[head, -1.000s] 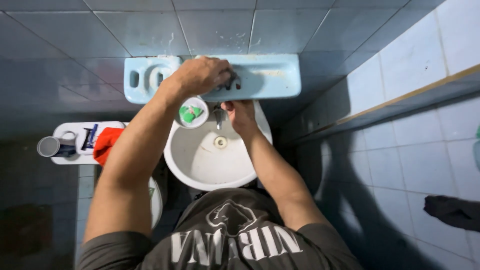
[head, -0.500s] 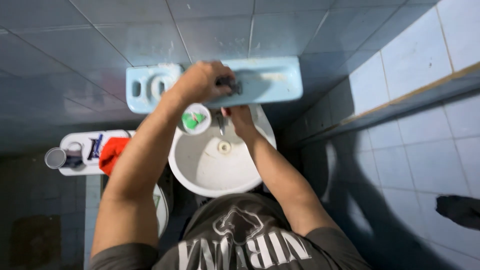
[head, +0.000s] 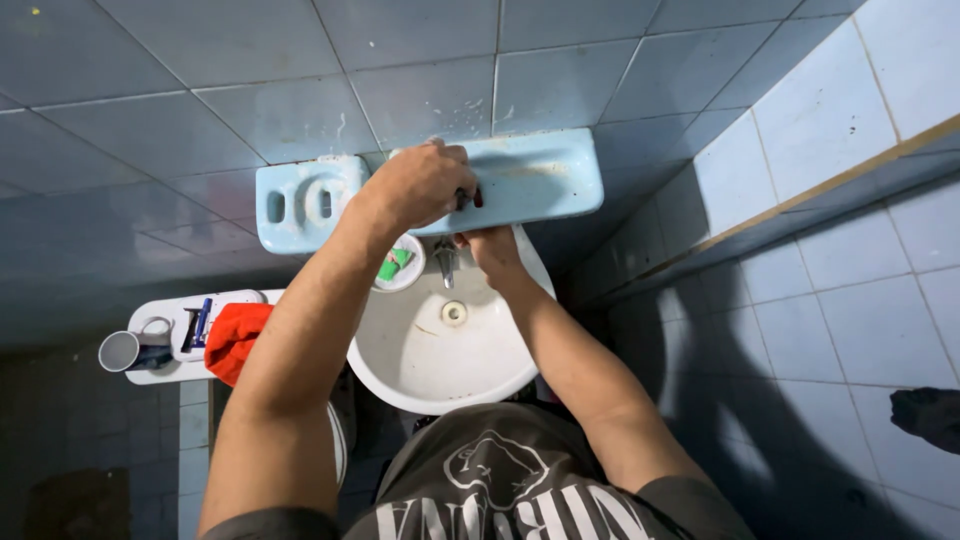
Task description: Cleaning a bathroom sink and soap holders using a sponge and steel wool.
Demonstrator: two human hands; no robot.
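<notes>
Sliding rightward along the pale blue wall shelf [head: 540,180] since the earlier frame, the left hand [head: 420,185] is clenching a small dark object [head: 468,197] at upper centre; the right hand [head: 495,248], grip unclear, is reaching beside the tap [head: 446,262] over the white basin [head: 440,350].

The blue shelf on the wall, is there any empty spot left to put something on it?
Yes. The blue shelf is bare on its right part, from the left hand out to the end by the corner tiles. Its left end is a holder with slots, and the left hand covers the middle. Below, the right hand crowds the tap.
</notes>
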